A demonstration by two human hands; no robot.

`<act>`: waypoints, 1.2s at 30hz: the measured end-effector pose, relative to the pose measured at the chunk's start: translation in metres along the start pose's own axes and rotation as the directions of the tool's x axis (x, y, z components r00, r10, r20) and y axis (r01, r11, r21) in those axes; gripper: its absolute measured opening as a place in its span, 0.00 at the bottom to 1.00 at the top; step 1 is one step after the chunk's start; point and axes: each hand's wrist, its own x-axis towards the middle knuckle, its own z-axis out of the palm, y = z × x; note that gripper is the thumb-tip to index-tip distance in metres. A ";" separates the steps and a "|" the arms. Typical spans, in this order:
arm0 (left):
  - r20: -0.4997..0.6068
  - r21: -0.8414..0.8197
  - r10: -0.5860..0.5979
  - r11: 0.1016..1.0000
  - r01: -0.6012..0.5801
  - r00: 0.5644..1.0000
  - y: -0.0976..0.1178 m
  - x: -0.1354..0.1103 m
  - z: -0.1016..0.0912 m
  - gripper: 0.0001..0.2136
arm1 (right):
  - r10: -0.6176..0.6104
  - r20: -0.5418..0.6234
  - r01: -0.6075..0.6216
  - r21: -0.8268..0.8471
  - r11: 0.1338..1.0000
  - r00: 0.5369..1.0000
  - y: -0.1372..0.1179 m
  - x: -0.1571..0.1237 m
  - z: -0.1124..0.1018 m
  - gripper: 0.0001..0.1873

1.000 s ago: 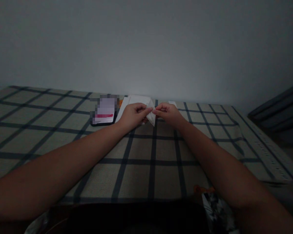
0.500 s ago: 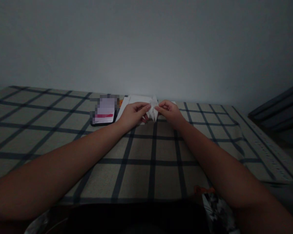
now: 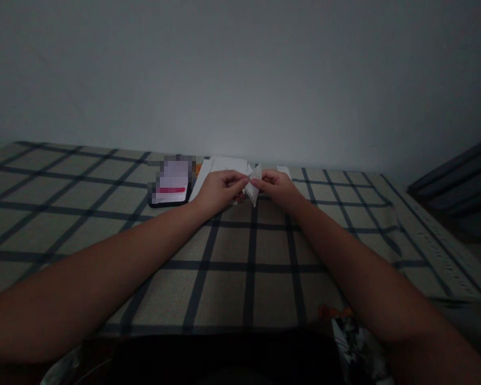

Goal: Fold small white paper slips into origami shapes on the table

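Observation:
A small piece of folded white paper [image 3: 255,193] with pointed ends is held up between my two hands over the checked cloth. My left hand [image 3: 221,188] pinches it from the left, thumb against forefinger. From the other side, my right hand [image 3: 277,187] grips it with thumb and fingertips. The two thumbs almost meet at its middle. Behind my left hand lies flat white paper [image 3: 228,163], partly covered by that hand. Fingers hide some of the folds.
A phone [image 3: 172,182] with a lit, partly blurred screen lies left of the white paper. Another white piece [image 3: 284,170] shows behind my right hand. The checked tablecloth [image 3: 232,246] reaches back to a grey wall [image 3: 240,80]. Dark slanted fabric [image 3: 460,187] stands at right.
My right hand has moved slightly left, bringing the thumbs closer together. The folded paper has turned a little, and its upper point now leans right.

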 end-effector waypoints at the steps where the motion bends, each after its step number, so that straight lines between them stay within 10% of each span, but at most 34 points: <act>1: 0.000 -0.002 0.001 1.000 -0.001 1.000 0.000 0.000 0.000 0.14 | -0.005 -0.006 0.005 -0.017 1.000 1.000 0.000 0.000 0.000 0.19; 36: 0.143 -0.091 0.154 0.986 -0.142 0.978 -0.011 0.002 -0.002 0.21 | -0.031 -0.071 0.034 0.035 0.999 0.997 -0.005 0.001 0.002 0.17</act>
